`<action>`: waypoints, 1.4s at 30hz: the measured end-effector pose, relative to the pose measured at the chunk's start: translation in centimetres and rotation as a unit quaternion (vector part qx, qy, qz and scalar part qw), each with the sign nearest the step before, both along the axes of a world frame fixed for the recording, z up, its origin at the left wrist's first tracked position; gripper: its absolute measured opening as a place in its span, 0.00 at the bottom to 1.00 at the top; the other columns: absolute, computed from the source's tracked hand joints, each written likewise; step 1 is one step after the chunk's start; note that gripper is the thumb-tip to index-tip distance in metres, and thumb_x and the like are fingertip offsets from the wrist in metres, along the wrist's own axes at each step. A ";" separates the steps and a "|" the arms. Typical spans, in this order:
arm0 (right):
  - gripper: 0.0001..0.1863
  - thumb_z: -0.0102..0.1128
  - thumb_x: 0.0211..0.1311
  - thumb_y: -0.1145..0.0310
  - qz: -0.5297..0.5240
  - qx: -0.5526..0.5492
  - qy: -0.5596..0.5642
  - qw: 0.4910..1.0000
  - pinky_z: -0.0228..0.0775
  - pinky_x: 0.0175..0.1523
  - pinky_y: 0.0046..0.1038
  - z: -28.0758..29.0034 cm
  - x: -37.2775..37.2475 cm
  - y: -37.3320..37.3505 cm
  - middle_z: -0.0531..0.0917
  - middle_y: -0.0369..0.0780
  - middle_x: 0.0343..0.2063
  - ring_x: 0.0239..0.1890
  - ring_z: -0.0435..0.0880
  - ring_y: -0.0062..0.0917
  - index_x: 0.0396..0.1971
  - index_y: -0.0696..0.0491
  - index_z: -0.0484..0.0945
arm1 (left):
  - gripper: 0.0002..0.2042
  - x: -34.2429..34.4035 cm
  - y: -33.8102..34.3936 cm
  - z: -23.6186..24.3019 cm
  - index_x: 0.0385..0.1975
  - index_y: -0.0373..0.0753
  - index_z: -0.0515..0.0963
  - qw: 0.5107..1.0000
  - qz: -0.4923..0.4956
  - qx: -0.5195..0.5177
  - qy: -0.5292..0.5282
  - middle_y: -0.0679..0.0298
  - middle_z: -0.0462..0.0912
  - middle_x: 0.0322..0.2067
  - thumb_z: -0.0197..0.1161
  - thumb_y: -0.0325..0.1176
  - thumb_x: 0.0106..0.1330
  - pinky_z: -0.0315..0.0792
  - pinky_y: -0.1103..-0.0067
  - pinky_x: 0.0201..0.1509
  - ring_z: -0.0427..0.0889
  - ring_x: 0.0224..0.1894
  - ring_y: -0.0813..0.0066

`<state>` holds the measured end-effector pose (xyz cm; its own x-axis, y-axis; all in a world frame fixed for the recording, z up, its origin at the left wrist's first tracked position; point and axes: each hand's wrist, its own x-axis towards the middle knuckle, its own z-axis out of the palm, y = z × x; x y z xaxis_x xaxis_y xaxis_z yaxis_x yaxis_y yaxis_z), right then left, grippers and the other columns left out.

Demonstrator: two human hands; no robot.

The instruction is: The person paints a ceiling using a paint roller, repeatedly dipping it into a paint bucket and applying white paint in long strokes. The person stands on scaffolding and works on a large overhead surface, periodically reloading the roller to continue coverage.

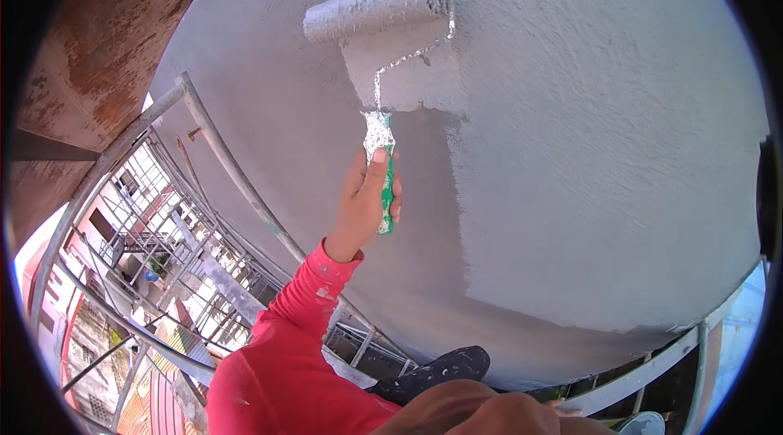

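Observation:
My left hand [367,190], at the end of a red sleeve, is closed around the green, paint-spattered handle [386,219] of a paint roller [375,7]. The thumb lies along the handle's near side, and fingertips show on its right. The roller's fluffy sleeve is coated in pale grey paint and touches the wall [603,149] high up. Its bent wire frame is crusted with white paint. Below the roller is a fresh pale patch, beside a darker strip of wall. A small skin-toned patch at the lower edge may be my right hand [568,411]; its fingers are not distinguishable.
Metal scaffold tubes [236,166] run along the left, with buildings and roofs far below. A rusty brown panel [90,51] hangs at upper left. A pale rail [644,374] crosses the lower right, near a round container [642,423]. My dark, paint-spotted trouser leg [440,370] shows below.

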<state>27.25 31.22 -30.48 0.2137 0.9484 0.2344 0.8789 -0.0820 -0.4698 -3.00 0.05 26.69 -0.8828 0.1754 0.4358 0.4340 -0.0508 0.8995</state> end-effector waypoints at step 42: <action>0.44 0.48 0.64 0.38 0.035 -0.157 -0.048 0.986 0.67 0.59 0.53 10.6 -0.9 -1.6 0.71 0.61 0.56 0.56 0.74 0.56 0.72 0.54 0.56 | 0.22 -1.4 2.2 7.6 0.42 0.38 0.67 0.998 0.035 -0.017 0.042 0.67 0.67 0.19 0.45 0.55 0.77 0.66 0.78 0.18 0.67 0.14 0.78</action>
